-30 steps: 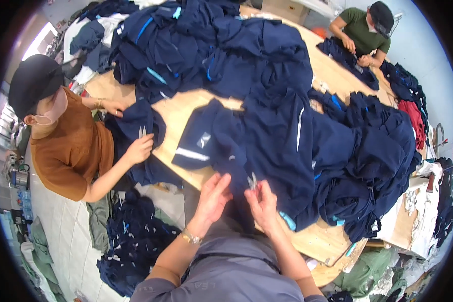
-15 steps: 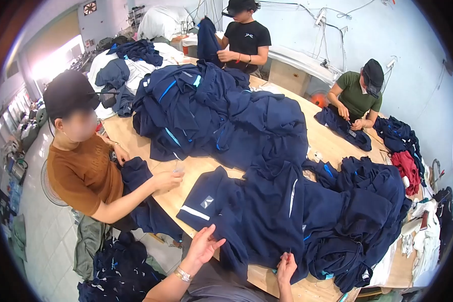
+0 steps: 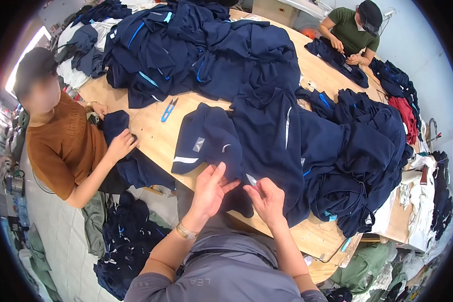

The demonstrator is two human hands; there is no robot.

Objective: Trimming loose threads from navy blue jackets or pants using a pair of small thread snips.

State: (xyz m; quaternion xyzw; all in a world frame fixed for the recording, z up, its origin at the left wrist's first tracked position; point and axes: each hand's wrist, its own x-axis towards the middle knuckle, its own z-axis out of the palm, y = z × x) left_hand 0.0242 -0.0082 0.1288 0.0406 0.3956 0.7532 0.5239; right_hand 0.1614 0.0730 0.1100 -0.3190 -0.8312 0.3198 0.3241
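A navy garment (image 3: pixel 267 131) with pale reflective strips is spread in front of me, its white-banded part (image 3: pixel 206 138) folded out to the left. My left hand (image 3: pixel 209 194) is palm up at the near edge of this part, fingers apart and touching or just under the cloth. Close to its right, my right hand (image 3: pixel 267 201) grips what look like small thread snips (image 3: pixel 251 179). Their pointed metal tip shows beyond my thumb, over the cloth; the rest is hidden in my fingers.
Big heaps of navy garments (image 3: pixel 196 55) lie behind and to the right (image 3: pixel 367 166). Blue-handled snips (image 3: pixel 169 109) rest on the wooden table (image 3: pixel 151 128). A person in brown (image 3: pixel 65 146) works at left, another in green (image 3: pixel 355 30) at far right. More navy garments (image 3: pixel 126 241) are piled below the table.
My right hand has come up and left toward my left hand, and the snips' tip now shows. The view has tipped down. The person in brown has drawn a hand back from the table.
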